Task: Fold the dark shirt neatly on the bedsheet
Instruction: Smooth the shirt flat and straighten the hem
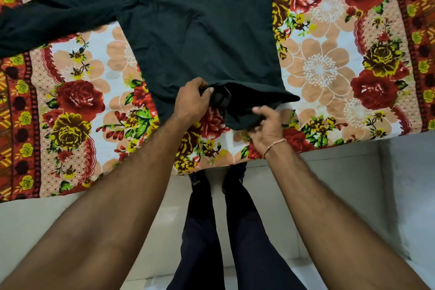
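Note:
The dark shirt [202,30] lies spread on the floral bedsheet [329,63], body in the middle, one long sleeve stretched to the left and the other to the upper right. Its collar end is out of view at the top. My left hand [194,101] grips the hem near its middle, where the cloth is bunched and lifted. My right hand [267,125] pinches the hem a little to the right and nearer to me. Between the two hands the hem is rumpled.
The bedsheet's near edge runs across the view just below my hands. Beyond it towards me is pale floor [353,195], with my legs in dark trousers [223,231] standing against the bed.

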